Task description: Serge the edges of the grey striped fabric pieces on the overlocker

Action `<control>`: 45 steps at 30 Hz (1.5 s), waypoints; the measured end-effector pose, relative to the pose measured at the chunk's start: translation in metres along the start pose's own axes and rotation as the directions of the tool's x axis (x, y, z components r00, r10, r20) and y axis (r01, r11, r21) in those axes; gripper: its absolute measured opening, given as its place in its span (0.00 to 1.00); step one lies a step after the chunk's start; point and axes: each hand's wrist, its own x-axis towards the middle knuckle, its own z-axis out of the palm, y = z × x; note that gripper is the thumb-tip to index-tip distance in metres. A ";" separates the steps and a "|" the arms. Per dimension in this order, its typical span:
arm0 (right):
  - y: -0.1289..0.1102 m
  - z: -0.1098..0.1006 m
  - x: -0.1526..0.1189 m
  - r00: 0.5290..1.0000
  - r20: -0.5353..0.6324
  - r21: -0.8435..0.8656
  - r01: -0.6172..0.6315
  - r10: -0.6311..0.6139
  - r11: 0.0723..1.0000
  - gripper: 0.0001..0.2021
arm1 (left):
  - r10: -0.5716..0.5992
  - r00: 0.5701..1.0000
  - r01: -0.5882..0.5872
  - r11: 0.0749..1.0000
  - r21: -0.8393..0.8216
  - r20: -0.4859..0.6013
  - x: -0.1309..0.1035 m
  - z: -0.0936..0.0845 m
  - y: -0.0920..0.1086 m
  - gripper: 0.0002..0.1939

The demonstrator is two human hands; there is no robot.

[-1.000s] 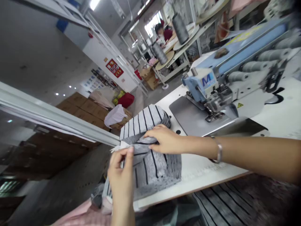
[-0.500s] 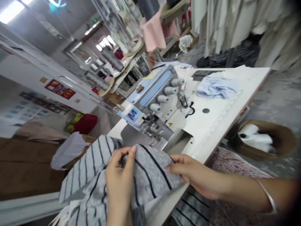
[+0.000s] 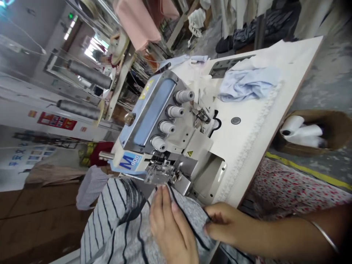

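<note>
Under the left hand (image 3: 173, 227), its fingers laid straight, striped cloth (image 3: 130, 233) seems soft and light; the right hand (image 3: 233, 225) pinches the edge, a good holding spot.

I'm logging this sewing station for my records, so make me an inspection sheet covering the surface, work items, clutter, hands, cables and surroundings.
Surface: white table, bearing the sewing machine.
Work items: grey striped fabric reaches the machine's needle area; whether its edge is under the foot, I can't tell.
Clutter: crumpled light blue cloth on the table's far part.
Hands: left hand lies on the fabric, fingers extended toward the needle area; right hand grips the fabric's edge.
Cables: thin overhead cord, upper left.
Surroundings: cardboard box with white spools at right; pink cloth beyond the machine.
</note>
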 end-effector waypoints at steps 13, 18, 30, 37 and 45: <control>-0.019 -0.005 -0.019 0.998 0.017 0.270 -0.056 0.053 0.961 0.16 | -0.032 0.999 0.032 0.999 0.009 0.023 0.006 0.012 0.038 0.25; -0.006 0.009 -0.015 0.986 -0.007 0.330 -0.153 0.164 0.931 0.14 | 0.146 0.986 -0.135 0.983 -0.124 0.084 0.017 -0.003 0.003 0.19; -0.039 0.018 0.007 0.971 -0.224 0.221 -0.028 0.079 0.975 0.17 | 0.329 0.944 -0.297 0.851 -0.432 -0.001 0.007 -0.004 -0.027 0.35; -0.030 0.016 0.013 0.981 -0.054 0.167 0.193 -0.187 0.967 0.12 | 0.107 0.989 -0.128 0.962 -0.240 -0.100 -0.015 0.008 0.016 0.40; -0.030 0.005 0.010 0.992 -0.055 0.170 0.122 -0.114 0.978 0.20 | 0.079 0.995 -0.065 0.980 -0.191 0.065 -0.005 -0.011 0.026 0.38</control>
